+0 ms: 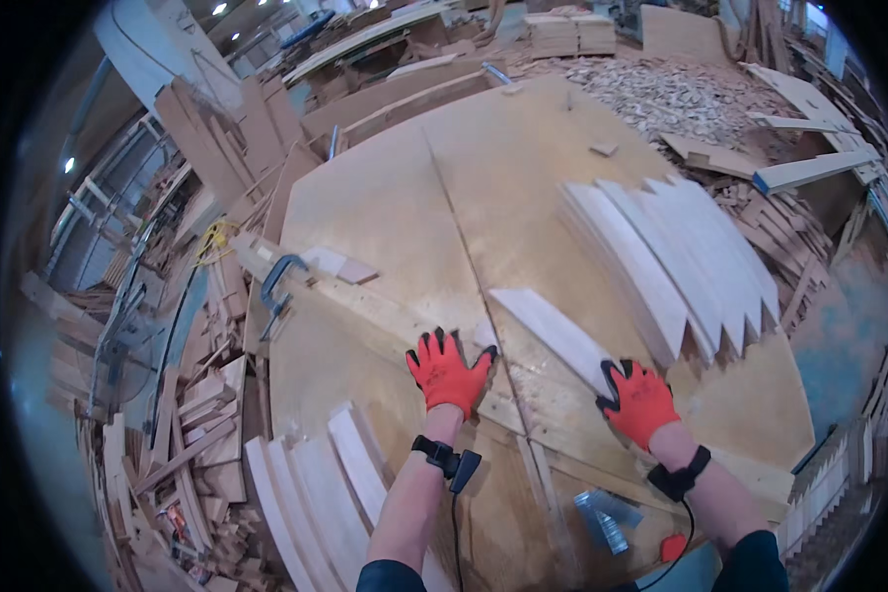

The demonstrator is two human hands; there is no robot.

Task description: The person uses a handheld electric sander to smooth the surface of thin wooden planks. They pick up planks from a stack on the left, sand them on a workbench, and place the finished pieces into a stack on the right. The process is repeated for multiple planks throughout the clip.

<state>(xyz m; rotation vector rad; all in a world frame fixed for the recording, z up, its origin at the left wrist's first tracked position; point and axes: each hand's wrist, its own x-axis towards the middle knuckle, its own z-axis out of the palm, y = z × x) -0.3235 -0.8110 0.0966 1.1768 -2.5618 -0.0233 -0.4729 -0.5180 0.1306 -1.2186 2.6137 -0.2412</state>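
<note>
My left hand (448, 375), in a red glove with black fingertips, lies with fingers spread on a long flat wooden strip (365, 314) fixed across the plywood worktable (365, 212). A small pale offcut (485, 333) is beside its thumb. My right hand (641, 403), gloved alike, grips the near end of a pale wooden board (553, 331) between thumb and fingers. That board lies slanted on the table, its far end pointing away to the left. A blue-grey clamp (278, 286) sits on the strip's far left end. Both wrists wear black straps with cables.
Cut pale boards (676, 261) are stacked at the right, with more boards (316, 493) at the lower left. Shiny metal strips (607, 518) and a red object (673, 548) lie near the front edge. Scrap wood (202, 434) piles up left; offcuts (671, 94) cover the far right.
</note>
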